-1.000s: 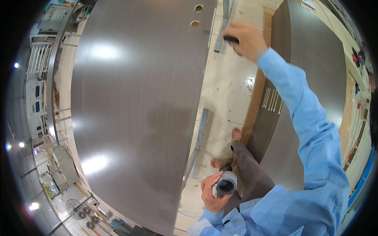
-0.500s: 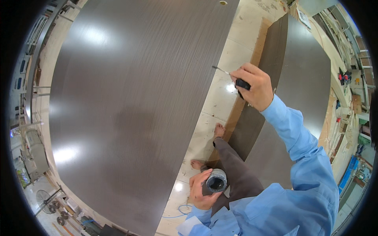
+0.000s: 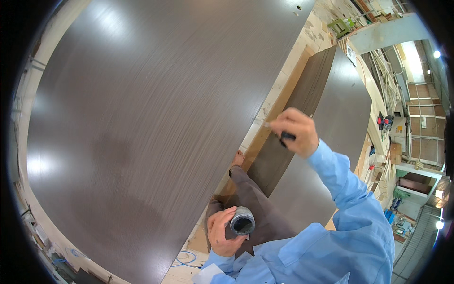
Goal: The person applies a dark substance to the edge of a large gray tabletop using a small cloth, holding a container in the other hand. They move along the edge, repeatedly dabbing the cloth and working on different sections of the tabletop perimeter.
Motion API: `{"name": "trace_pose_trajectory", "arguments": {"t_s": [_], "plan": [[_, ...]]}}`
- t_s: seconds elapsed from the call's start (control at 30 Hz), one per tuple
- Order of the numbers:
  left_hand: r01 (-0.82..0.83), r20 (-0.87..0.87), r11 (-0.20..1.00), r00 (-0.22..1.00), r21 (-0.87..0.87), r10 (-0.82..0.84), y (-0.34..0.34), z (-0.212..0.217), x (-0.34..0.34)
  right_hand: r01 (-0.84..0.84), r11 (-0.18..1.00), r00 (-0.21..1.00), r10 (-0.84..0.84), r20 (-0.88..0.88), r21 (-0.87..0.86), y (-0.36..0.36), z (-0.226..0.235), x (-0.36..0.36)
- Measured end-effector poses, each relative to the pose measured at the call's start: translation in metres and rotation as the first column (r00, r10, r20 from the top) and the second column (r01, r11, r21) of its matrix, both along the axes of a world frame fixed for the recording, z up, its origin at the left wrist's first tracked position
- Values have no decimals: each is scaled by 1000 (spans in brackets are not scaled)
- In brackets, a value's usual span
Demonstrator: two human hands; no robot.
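Observation:
In my left hand (image 3: 219, 234), low in the view, is a small grey cup (image 3: 242, 221) with a smeared rim, and its inside looks dark. My right hand (image 3: 300, 130) is closed round a thin tool with a black handle (image 3: 288, 136). Its slim shaft points left, toward the edge of a large dark brown wood-grain panel (image 3: 156, 109); motion blurs the tip, so I cannot tell whether it touches. A wet-looking sheen and fine streaks show on the panel.
To my right lies a stack of similar brown panels (image 3: 331, 113), with a tan strip (image 3: 283, 104) along its side. My leg and foot (image 3: 238, 160) stand in the narrow gap between. A blue hose (image 3: 187, 260) lies on the floor near the panel's lower end.
My view has turned and shifted, so the large panel fills more of it. My right hand with the tool has come lower and nearer the panel's edge. The cup stays in my left hand.

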State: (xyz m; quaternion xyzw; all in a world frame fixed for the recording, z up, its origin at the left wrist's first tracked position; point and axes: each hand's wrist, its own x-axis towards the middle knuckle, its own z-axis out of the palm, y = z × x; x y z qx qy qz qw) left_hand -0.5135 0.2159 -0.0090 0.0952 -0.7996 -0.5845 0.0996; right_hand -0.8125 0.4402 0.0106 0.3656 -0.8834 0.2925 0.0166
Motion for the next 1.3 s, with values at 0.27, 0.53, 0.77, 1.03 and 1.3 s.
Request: {"name": "trace_pose_trajectory", "arguments": {"t_s": [0.27, 0.53, 0.77, 1.03, 1.3], "plan": [[26, 24, 999, 999, -27, -26, -23, -5, 24, 234, 972, 969, -236, -69, -35, -29, 6, -3], [28, 22, 999, 999, -38, -27, -30, -4, 42, 85, 995, 995, -87, -50, -45, -37, 1, 24], [53, 17, 998, 998, -28, -52, -22, -1, 48, 37, 999, 999, -37, -5, -9, -38, -2, 40], [61, 34, 997, 998, -54, -59, 8, -2, 41, 240, 970, 968, -243, -70, -45, 5, -13, -8], [77, 47, 996, 996, -55, -74, 14, 3, 39, -50, 998, 998, 51, 41, -23, 5, -14, 27]]}}
